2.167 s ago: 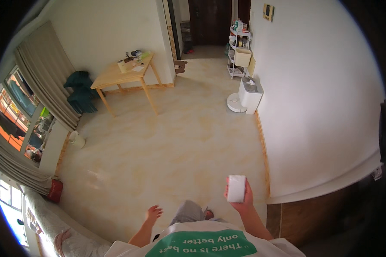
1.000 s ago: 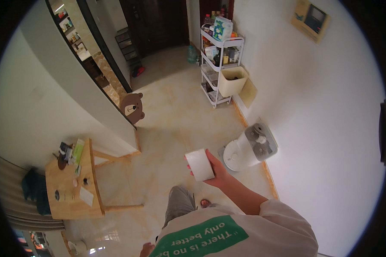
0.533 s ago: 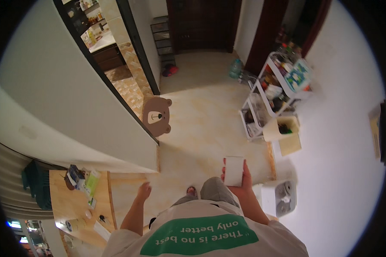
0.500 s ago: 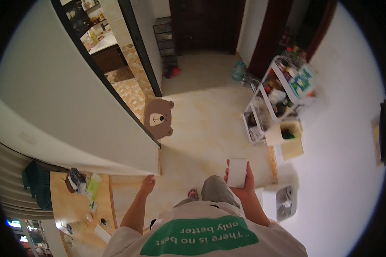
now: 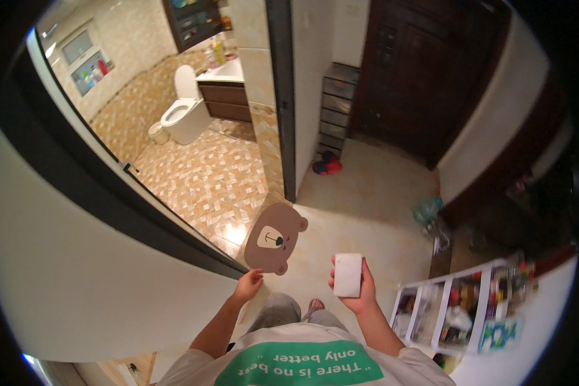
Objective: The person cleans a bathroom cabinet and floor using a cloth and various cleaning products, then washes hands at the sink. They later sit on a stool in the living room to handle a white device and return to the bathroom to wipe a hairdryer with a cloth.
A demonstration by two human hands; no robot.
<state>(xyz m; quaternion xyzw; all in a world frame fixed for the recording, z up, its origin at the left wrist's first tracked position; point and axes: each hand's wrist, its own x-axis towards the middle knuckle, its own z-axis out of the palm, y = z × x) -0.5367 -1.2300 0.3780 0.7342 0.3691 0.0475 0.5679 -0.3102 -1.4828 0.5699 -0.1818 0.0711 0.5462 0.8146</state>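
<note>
In my right hand (image 5: 365, 299) is a white, flat, rectangular pack-like object (image 5: 348, 275), its plain broad face turned up. The fingers wrap round its left edge and the thumb lies along the right one. What kind of thing it is cannot be made out. My left hand (image 5: 247, 285) hangs on the other side of my body with its fingers curled together, and nothing shows in them. Beyond it on the floor lies a brown bear-shaped mat (image 5: 264, 252), in front of the bathroom doorway.
The dark door frame (image 5: 174, 238) and white wall stand at my left. Through the opening are a toilet (image 5: 188, 116) and a washstand (image 5: 228, 96). A white tiered trolley (image 5: 441, 315) full of goods is at my right. Ahead are a shoe rack (image 5: 336, 106), red-black shoes (image 5: 328, 165) and a dark door (image 5: 424, 77).
I have stepped forward and turned left toward the bathroom doorway. The bear mat is closer, the toilet has come into view, and the wooden table has mostly left it. The white object stays in my right hand.
</note>
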